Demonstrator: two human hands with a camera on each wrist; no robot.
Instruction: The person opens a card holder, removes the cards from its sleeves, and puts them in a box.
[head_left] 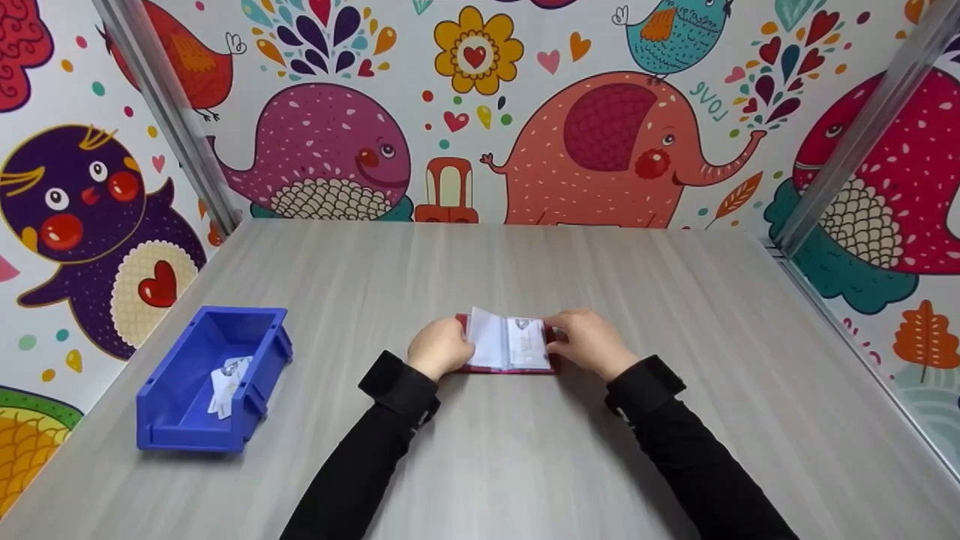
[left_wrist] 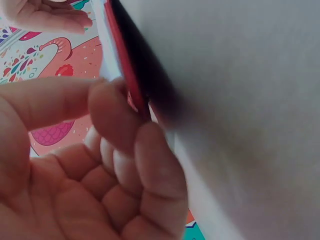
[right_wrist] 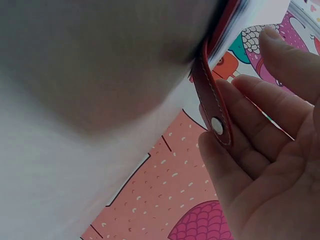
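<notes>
An open red card holder with a snap strap lies on the table in front of me. White cards show through its clear sleeves, and a leaf on the left side stands partly raised. My left hand pinches the holder's left edge between thumb and curled fingers. At the right edge, my right hand touches the strap with loosely extended fingers; in the right wrist view its thumb stands apart from the holder. The fingers of each hand hide part of the holder's sides.
A blue plastic bin stands on the left of the table, with several white cards inside. Patterned wall panels with metal posts close off the back and sides.
</notes>
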